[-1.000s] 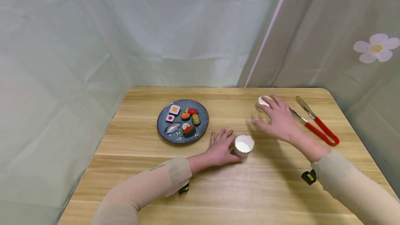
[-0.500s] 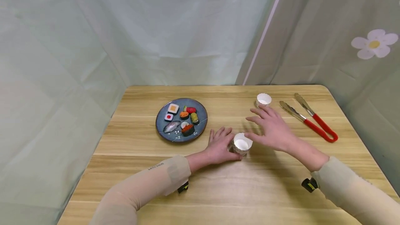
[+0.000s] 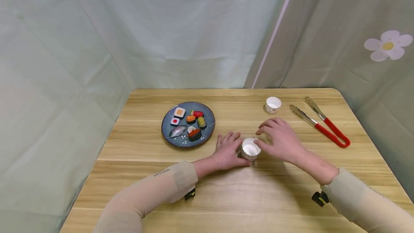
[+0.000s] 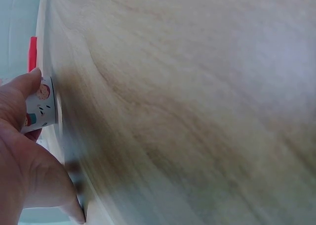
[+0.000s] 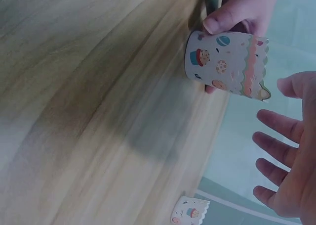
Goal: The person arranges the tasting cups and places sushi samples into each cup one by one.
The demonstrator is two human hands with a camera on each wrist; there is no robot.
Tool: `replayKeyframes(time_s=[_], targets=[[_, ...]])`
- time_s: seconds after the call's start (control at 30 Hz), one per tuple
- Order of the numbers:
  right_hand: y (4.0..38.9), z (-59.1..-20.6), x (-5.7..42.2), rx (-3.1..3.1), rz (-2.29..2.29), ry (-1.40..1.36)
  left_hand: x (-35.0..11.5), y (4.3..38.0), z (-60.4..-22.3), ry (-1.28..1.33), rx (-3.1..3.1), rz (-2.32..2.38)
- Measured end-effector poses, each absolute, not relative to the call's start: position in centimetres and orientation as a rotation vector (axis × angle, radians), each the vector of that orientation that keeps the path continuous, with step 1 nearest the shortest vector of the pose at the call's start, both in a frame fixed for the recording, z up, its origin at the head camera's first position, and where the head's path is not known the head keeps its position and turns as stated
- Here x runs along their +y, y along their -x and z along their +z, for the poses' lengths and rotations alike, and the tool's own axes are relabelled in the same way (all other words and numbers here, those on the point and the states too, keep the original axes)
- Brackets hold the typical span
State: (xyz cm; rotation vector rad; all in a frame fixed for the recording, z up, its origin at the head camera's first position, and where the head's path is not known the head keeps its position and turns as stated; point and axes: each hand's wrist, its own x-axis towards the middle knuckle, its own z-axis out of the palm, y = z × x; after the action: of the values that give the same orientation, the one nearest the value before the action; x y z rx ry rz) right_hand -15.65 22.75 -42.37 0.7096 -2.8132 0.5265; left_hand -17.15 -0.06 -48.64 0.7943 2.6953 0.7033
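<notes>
My left hand grips a printed paper baking cup, which stands upright on the wooden table. In the right wrist view, the cup has a scalloped rim that looks layered, perhaps from a second cup nested inside. The left thumb lies along its side in the left wrist view. Just right of the rim hovers my right hand, its thumb and fingers spread and bent a little. A small gap shows between the right thumb and the rim. Behind it, a second baking cup stands alone.
A dark blue plate with several sushi pieces sits at left. Red-handled metal tongs lie spread at the right. The wooden table ends at pale fabric curtains.
My right hand has drawn back from the far cup toward the near cup's rim, its fingers coming a little closer together. My left hand has kept its grip on the near cup.
</notes>
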Motion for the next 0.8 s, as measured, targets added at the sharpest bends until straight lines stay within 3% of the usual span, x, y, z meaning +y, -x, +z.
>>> replayKeyframes(time_s=[0.8], targets=[[15.52, -42.86, 22.23, -2.762, 0.549, -0.653, -0.02, 17.16, -48.6, -0.783, 2.681, 0.717]])
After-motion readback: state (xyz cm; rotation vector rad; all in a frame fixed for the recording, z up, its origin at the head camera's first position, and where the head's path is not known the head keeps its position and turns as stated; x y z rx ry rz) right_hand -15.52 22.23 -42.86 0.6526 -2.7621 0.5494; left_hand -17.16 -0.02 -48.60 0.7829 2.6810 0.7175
